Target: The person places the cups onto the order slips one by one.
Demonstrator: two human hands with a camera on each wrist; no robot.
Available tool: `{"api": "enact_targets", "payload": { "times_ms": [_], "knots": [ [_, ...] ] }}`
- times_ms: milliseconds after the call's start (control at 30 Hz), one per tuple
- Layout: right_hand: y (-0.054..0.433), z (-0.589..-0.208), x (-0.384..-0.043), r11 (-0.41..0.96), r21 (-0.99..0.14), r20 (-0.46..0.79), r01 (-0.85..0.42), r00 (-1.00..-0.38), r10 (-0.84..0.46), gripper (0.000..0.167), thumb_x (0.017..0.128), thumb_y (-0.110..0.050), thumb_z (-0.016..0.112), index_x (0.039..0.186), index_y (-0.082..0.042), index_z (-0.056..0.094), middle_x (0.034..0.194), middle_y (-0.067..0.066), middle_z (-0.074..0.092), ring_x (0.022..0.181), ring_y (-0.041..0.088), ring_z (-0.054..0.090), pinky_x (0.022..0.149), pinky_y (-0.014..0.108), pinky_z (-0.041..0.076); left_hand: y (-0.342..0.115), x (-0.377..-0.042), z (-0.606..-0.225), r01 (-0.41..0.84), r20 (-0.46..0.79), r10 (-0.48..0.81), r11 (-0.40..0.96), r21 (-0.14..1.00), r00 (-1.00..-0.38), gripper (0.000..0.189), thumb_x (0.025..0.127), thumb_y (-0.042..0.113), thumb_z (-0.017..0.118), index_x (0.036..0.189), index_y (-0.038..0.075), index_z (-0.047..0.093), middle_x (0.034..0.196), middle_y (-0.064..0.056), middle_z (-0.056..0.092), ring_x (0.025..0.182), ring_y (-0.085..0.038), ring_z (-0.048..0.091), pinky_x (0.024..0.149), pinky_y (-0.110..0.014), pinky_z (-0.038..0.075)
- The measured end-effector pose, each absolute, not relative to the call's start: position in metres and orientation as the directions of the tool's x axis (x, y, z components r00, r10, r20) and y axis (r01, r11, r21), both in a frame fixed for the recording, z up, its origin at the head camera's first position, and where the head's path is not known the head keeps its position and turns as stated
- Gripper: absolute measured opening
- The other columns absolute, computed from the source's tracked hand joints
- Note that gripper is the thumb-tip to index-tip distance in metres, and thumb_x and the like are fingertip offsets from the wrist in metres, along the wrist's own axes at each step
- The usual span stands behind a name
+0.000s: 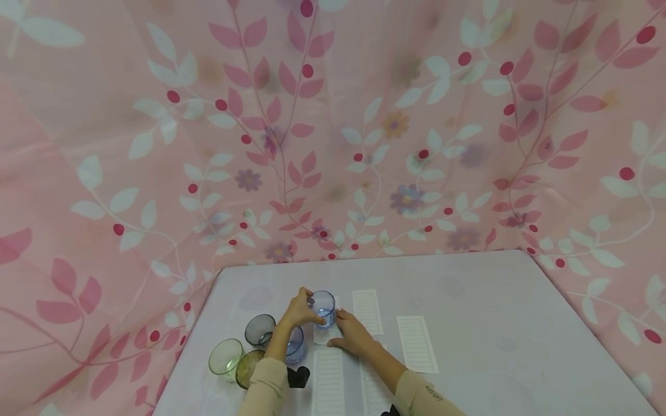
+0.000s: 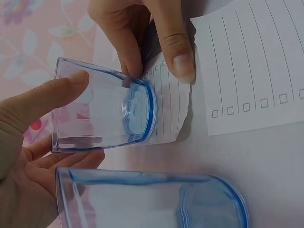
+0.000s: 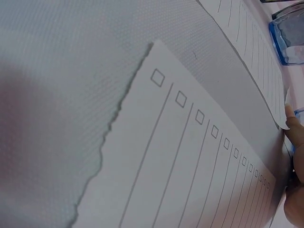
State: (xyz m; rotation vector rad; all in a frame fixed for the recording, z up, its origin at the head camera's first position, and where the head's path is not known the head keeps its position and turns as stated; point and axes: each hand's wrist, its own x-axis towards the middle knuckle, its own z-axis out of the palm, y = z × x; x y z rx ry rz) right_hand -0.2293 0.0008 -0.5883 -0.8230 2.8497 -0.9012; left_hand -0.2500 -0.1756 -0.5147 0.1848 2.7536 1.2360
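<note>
While the blue glass (image 1: 324, 307) is gripped by the left hand (image 1: 299, 311), a paper slip's (image 1: 326, 335) edge is pinned by the right hand's (image 1: 352, 334) straight fingers; open table (image 1: 494, 300) lies rightward.

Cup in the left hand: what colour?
Clear pale blue, with a deeper blue base. The cup shows best in the left wrist view, held by the left hand.

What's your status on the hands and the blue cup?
Left hand grips blue cup, set on a lined paper slip. Right hand presses that slip flat. Second blue cup close beside; other cups left of it.
</note>
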Motion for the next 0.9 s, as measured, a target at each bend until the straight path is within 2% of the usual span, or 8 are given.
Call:
{"api": "enact_targets", "payload": {
  "times_ms": [500, 600, 667, 833, 900],
  "knots": [
    [0.0021, -0.5869, -0.2275, 0.665, -0.586, 0.133, -0.464, -0.864, -0.486, 0.072, 0.077, -0.034, 0.076, 0.128, 0.010, 0.050, 0.138, 0.023, 0.046, 0.130, 0.039, 0.038, 0.105, 0.049, 0.036, -0.1755, -0.2491, -0.5161, 0.087, -0.036, 0.173, 0.652, 0.753, -0.984, 0.074, 0.061, 0.009, 0.087, 0.120, -0.008, 0.044, 0.113, -0.029, 0.059, 0.106, -0.044, 0.055, 0.086, -0.052, 0.049],
    [0.0032, -0.5855, -0.2259, 0.637, -0.612, 0.157, -0.469, -0.861, -0.483, 0.071, 0.078, -0.034, 0.075, 0.128, 0.010, 0.050, 0.138, 0.024, 0.046, 0.131, 0.039, 0.038, 0.105, 0.048, 0.036, -0.1757, -0.2485, -0.5155, 0.090, -0.032, 0.169, 0.660, 0.746, -0.985, 0.075, 0.061, 0.009, 0.087, 0.121, -0.007, 0.045, 0.114, -0.029, 0.059, 0.107, -0.044, 0.054, 0.087, -0.054, 0.048],
    [0.0046, -0.5849, -0.2244, 0.623, -0.607, 0.195, -0.494, -0.852, -0.485, 0.070, 0.080, -0.036, 0.073, 0.128, 0.010, 0.050, 0.137, 0.023, 0.047, 0.131, 0.037, 0.039, 0.106, 0.043, 0.036, -0.1758, -0.2479, -0.5149, 0.087, -0.034, 0.168, 0.662, 0.745, -0.985, 0.075, 0.061, 0.010, 0.087, 0.122, -0.006, 0.046, 0.116, -0.029, 0.058, 0.109, -0.045, 0.053, 0.088, -0.054, 0.047],
    [0.0038, -0.5845, -0.2249, 0.643, -0.603, 0.166, -0.473, -0.862, -0.478, 0.070, 0.080, -0.036, 0.074, 0.128, 0.009, 0.051, 0.138, 0.021, 0.047, 0.131, 0.036, 0.039, 0.106, 0.044, 0.036, -0.1753, -0.2472, -0.5139, 0.084, -0.036, 0.165, 0.664, 0.743, -0.986, 0.075, 0.061, 0.009, 0.087, 0.122, -0.006, 0.046, 0.117, -0.030, 0.057, 0.110, -0.046, 0.052, 0.088, -0.055, 0.047],
    [0.0027, -0.5844, -0.2259, 0.653, -0.613, 0.128, -0.444, -0.872, -0.473, 0.071, 0.078, -0.033, 0.076, 0.129, 0.009, 0.050, 0.139, 0.021, 0.045, 0.131, 0.038, 0.038, 0.106, 0.048, 0.035, -0.1749, -0.2469, -0.5137, 0.083, -0.037, 0.163, 0.668, 0.739, -0.986, 0.075, 0.061, 0.010, 0.087, 0.122, -0.006, 0.046, 0.116, -0.030, 0.057, 0.109, -0.046, 0.052, 0.087, -0.055, 0.047]
  ]
}}
